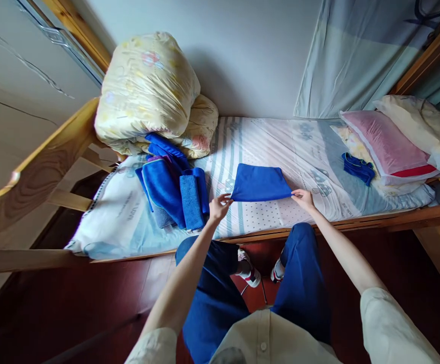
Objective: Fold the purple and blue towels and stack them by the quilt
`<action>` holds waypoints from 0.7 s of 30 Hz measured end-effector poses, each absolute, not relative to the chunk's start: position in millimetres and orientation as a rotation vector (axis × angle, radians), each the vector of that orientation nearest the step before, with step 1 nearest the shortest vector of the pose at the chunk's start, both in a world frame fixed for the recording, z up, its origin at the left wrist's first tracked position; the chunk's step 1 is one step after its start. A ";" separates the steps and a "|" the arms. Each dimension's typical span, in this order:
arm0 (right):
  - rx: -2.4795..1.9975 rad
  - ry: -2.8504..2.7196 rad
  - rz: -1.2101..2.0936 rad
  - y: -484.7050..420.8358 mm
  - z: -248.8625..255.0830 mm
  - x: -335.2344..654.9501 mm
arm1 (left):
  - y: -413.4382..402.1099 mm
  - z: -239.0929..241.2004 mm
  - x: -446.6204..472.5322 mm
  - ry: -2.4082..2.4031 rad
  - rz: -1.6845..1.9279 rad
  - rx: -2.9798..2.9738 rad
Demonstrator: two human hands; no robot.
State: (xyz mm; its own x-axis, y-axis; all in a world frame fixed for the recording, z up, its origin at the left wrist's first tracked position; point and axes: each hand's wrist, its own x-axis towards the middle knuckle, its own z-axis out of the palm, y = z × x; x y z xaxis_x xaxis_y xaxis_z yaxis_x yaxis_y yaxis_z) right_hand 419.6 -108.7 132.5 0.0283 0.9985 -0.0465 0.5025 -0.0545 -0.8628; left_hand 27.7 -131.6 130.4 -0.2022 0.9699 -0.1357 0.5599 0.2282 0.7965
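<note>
A blue towel (260, 183), folded into a rough rectangle, lies on the bed in front of me. My left hand (220, 207) pinches its near left corner, while my right hand (302, 198) pinches the near right corner. Between them the near edge is drawn straight. Left of my left hand rests a pile of blue towels (163, 184), with a small rolled or folded towel (191, 202) at its right side. Far to the right, a crumpled dark blue cloth (358, 168) lies beside the pillows.
A bulky yellow quilt (147, 86) stands at the bed's left end by the wooden end board (41, 167). On the right are a pink pillow (389, 141) and a cream pillow (425, 124). A wooden rail (375, 220) runs along the patterned mattress (318, 177). A curtain (341, 60) hangs behind.
</note>
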 end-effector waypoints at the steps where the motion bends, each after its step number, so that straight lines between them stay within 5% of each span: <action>1: -1.704 -1.572 0.974 -115.3 119.2 417.8 | -140.0 114.7 31.3 1.889 0.706 1.360; 8: -1.921 -1.602 1.254 -143.0 63.6 417.1 | -175.3 49.1 42.4 1.952 0.347 1.162; 21: -2.067 -1.362 1.279 -155.7 48.0 433.7 | -175.2 39.2 40.1 1.939 0.418 1.089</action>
State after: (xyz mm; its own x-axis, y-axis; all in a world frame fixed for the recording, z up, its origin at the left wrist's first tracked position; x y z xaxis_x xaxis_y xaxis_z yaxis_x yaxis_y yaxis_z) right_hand 433.7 -155.7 48.0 0.1286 0.8624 -0.4896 0.5430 -0.4744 -0.6929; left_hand 40.1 -175.2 39.2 -0.2590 0.8177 -0.5140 0.5330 0.5648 0.6300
